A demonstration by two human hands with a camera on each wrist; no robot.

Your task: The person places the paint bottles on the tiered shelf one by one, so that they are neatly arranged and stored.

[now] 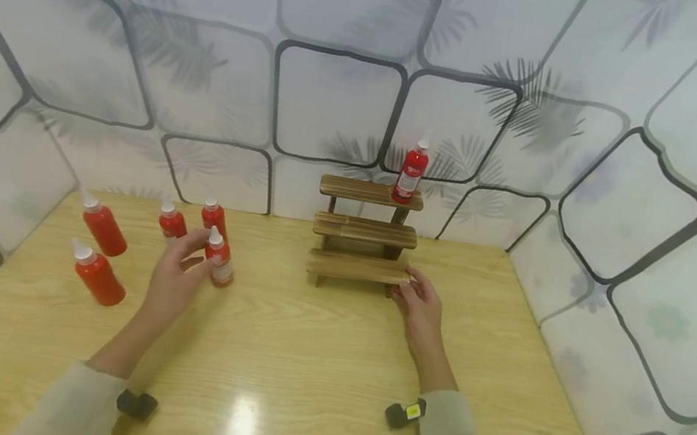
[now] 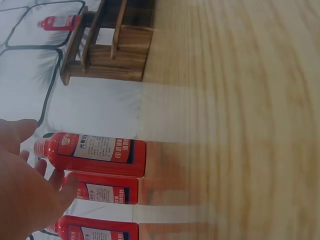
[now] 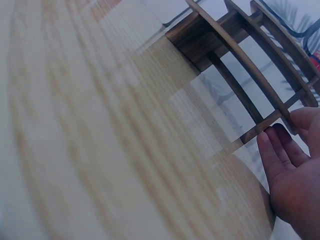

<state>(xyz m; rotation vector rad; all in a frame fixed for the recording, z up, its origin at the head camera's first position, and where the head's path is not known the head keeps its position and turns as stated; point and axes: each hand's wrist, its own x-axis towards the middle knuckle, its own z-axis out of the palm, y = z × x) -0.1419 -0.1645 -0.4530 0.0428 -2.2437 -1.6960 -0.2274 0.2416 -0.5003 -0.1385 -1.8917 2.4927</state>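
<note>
We see a red bottle (image 1: pixel 221 263) upright on the table (image 1: pixel 275 356), left of the rack (image 1: pixel 365 230) — glossy, with a white pointed nozzle and a label in white and dark blue, printed with lettering. Our left hand (image 1: pixel 175 272) is at its upper part, fingers and thumb apart around it; whether they touch it, we cannot tell. Our right hand (image 1: pixel 423 308) pinches the right end of the rack's lowest step. Four more bottles (image 1: pixel 105 231) stand farther left of the rack, and another one (image 1: pixel 411 174) tops its highest step.
</note>
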